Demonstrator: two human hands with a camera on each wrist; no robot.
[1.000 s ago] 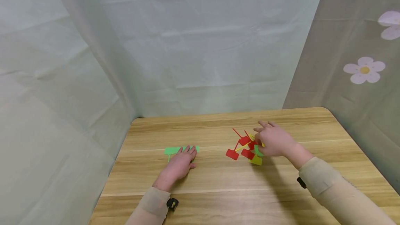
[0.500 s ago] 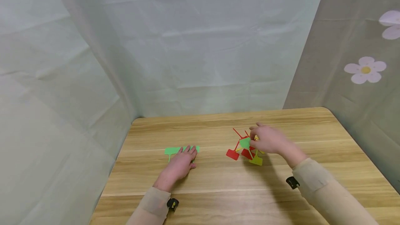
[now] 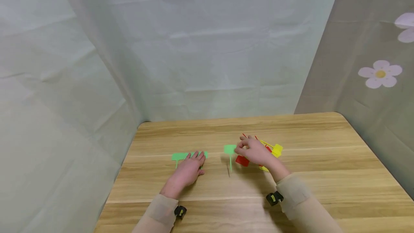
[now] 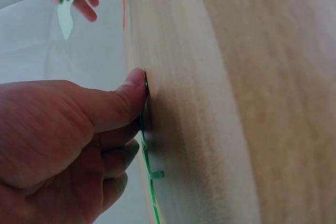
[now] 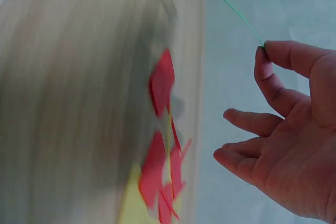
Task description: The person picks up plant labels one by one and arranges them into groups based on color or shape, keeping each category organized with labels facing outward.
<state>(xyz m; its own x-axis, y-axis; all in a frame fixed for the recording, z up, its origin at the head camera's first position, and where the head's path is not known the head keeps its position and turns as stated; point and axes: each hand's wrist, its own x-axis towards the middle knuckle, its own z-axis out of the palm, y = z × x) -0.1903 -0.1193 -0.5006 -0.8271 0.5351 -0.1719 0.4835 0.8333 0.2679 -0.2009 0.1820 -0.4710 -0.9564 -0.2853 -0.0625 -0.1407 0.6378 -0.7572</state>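
My right hand (image 3: 257, 151) pinches a green T-shaped plant label (image 3: 230, 149) between thumb and forefinger, at the edge of its flat head. The label's thin stem points toward me, and its shadow falls on the wood beneath. In the right wrist view this label shows edge-on as a thin line (image 5: 231, 6). My left hand (image 3: 189, 171) rests with extended fingers on green plant labels (image 3: 179, 156) laid in a row, covering part of them. Its thumb (image 4: 137, 77) touches down close to the row's end in the left wrist view.
Under and behind my right hand lies a loose pile of red plant labels (image 3: 242, 160) and yellow plant labels (image 3: 277, 150), partly hidden. The wooden table (image 3: 213, 208) ends at a back edge before a pale cloth wall (image 3: 220, 46).
My right hand has picked the green label off the pile and carried it left toward the green row, lifted over the table. My left hand has stayed in place.
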